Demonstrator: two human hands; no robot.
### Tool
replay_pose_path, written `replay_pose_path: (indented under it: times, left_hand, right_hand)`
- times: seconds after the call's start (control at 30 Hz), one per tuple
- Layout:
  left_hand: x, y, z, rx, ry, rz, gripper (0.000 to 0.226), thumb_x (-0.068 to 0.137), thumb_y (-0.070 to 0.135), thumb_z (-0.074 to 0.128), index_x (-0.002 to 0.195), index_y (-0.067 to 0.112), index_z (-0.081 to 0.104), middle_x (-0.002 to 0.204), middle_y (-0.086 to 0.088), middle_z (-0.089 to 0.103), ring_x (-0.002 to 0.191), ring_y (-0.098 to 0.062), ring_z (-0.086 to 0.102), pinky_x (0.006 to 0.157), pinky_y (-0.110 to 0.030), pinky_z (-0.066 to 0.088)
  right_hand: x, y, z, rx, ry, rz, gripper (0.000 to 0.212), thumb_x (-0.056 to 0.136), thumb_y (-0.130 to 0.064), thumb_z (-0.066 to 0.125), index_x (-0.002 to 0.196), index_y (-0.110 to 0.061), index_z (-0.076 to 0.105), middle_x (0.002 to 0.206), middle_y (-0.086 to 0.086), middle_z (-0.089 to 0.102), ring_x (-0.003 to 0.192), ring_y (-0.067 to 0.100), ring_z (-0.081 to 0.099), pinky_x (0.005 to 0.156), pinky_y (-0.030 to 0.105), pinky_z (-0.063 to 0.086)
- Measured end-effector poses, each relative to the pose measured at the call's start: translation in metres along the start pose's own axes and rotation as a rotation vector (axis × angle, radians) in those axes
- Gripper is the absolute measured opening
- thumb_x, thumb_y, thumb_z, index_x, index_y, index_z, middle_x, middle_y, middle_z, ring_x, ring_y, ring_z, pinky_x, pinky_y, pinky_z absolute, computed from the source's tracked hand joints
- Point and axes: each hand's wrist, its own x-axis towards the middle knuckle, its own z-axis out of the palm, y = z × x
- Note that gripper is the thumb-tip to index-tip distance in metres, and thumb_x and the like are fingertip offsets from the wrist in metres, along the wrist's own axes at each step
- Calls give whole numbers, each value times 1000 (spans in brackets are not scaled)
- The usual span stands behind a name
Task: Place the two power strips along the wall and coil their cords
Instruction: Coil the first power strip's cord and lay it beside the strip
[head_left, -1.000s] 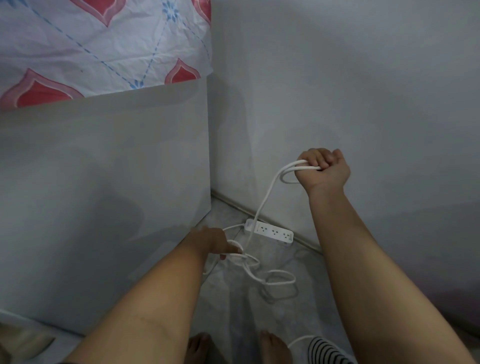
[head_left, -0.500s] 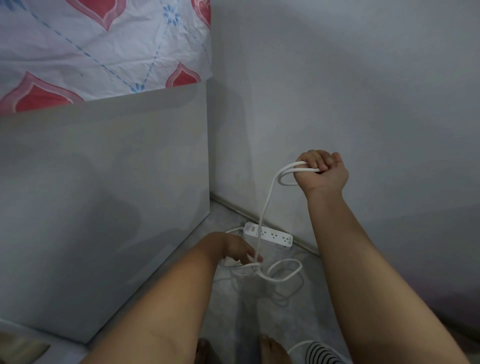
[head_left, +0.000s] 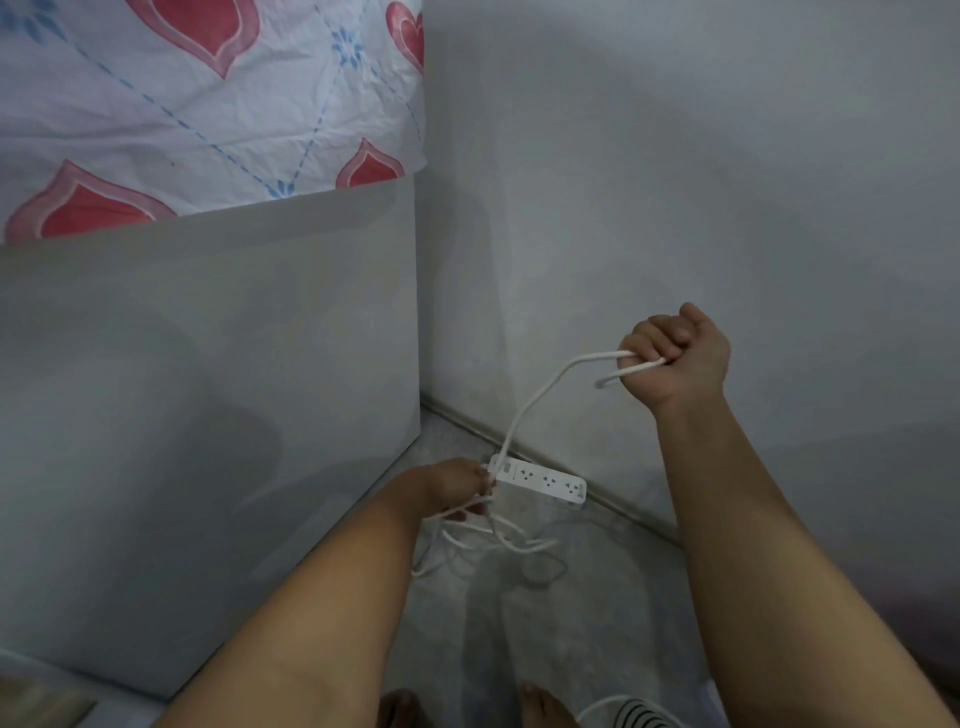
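Nearer the strip (head_left: 540, 480), left hand (head_left: 452, 491) grips cord (head_left: 524, 415) — right hand (head_left: 680, 358) fisted.

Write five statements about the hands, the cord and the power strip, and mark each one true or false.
1. The right hand grips loops of the white cord, raised well above the floor. True.
2. The white cord hangs from that hand down toward the power strip. True.
3. The power strip lies out in the middle of the floor. False: it lies against the foot of the wall.
4. The left hand is empty. False: it holds strands of the cord low down, beside the strip's end.
5. Two power strips are in view. False: only one shows.
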Motion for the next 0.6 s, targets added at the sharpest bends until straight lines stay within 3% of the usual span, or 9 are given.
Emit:
replay_pose_path:
  times: [0.17, 0.23, 0.3, 0.43, 0.6]
  left_hand:
    - [5, 12, -10, -203, 294, 70, 14, 103, 16, 33, 100, 8, 45, 83, -9, 52, 58, -16, 58, 48, -25, 51]
    - [9, 18, -14, -69, 421, 180, 14, 102, 18, 38, 95, 10, 48, 78, -6, 52, 56, -18, 58, 48, -28, 50]
    - [11, 26, -17, 73, 506, 292, 15, 100, 20, 43, 89, 14, 52, 72, -2, 53, 60, -20, 57, 55, -30, 49]
    - [9, 44, -14, 90, 537, 407, 14, 96, 17, 49, 91, 10, 61, 72, 0, 55, 70, -20, 55, 62, -28, 45]
    - [5, 55, -15, 123, 549, 487, 18, 95, 10, 50, 101, 2, 65, 99, -14, 62, 85, -16, 52, 77, -24, 40]
  right_hand:
    - [3, -8, -5, -998, 208, -163, 50, 92, -26, 49, 47, -23, 29, 35, -5, 28, 31, 11, 20, 34, 15, 13]
    - [2, -3, -16, -1390, 248, -218, 47, 90, -27, 53, 47, -19, 38, 33, -4, 38, 35, 14, 28, 35, 17, 19]
    - [1, 6, -27, -1627, 216, -166, 49, 91, -29, 53, 46, -10, 52, 37, -1, 53, 38, 15, 34, 35, 18, 24]
    - [5, 27, -41, -1699, 184, 26, 52, 95, -37, 50, 56, -7, 68, 60, 6, 72, 37, 11, 31, 36, 18, 24]
    - [12, 42, -65, -1600, 228, 190, 31, 97, -38, 49, 94, -15, 70, 72, 4, 66, 44, 10, 29, 36, 17, 22]
